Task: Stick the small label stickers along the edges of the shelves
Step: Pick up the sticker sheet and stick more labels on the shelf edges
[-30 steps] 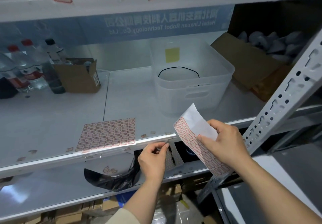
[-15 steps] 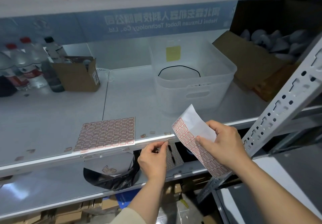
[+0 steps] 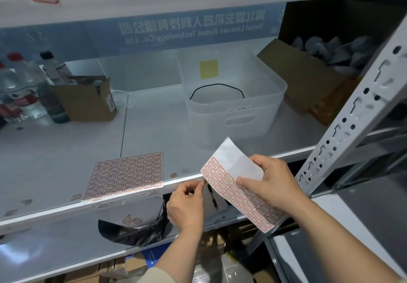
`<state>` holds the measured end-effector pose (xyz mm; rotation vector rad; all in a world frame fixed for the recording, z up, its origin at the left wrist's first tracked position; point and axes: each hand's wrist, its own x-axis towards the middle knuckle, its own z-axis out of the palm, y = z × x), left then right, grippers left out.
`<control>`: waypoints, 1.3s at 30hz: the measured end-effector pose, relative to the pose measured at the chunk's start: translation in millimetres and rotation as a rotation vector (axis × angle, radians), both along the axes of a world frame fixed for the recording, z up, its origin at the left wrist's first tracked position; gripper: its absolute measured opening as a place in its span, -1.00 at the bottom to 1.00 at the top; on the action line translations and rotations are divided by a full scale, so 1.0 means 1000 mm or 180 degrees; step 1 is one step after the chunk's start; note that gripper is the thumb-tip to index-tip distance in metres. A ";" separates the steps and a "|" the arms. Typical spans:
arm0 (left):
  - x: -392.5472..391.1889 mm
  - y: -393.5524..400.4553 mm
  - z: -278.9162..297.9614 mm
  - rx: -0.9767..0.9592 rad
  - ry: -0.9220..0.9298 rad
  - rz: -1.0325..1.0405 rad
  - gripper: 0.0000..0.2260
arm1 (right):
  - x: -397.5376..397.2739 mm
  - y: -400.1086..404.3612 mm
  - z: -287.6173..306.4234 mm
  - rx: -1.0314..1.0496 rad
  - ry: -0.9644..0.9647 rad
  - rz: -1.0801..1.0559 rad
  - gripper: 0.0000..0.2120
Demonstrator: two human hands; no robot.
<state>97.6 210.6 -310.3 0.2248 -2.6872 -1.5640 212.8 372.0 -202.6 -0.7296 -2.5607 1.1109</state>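
Head view: left hand [image 3: 186, 205] pinches a sticker at the shelf edge [image 3: 123, 196]
Right grip: right hand [image 3: 269, 183] holding sticker sheet [image 3: 233, 192]
Done: few stickers on edges
Left: most

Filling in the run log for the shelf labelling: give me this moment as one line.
left hand: pressing at shelf edge | right hand: holds sticker sheet | second sheet: flat on shelf
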 end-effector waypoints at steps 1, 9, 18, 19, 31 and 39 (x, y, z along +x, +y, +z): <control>0.000 0.000 0.000 -0.0005 -0.0005 -0.0009 -0.77 | 0.000 0.000 0.000 -0.0011 -0.0003 -0.0002 -0.77; -0.002 -0.002 -0.001 -0.0110 0.0048 -0.0136 -0.74 | 0.001 0.001 0.004 -0.0099 0.0097 -0.0187 -0.75; 0.015 -0.022 0.014 0.0660 0.0753 -0.0785 -0.85 | 0.003 0.002 0.009 -0.0245 -0.0004 -0.0125 -0.79; 0.015 -0.024 0.021 0.0810 0.0957 -0.0879 -0.89 | 0.003 0.002 0.010 -0.0291 -0.0026 -0.0104 -0.79; 0.002 -0.016 0.119 0.0472 0.1323 -0.3070 -0.90 | 0.005 -0.008 0.035 -0.0914 0.0156 0.0443 -0.68; -0.004 -0.022 0.131 0.1394 -0.0115 -0.3156 -0.84 | 0.011 -0.014 0.044 -0.1490 0.0249 0.0579 -0.65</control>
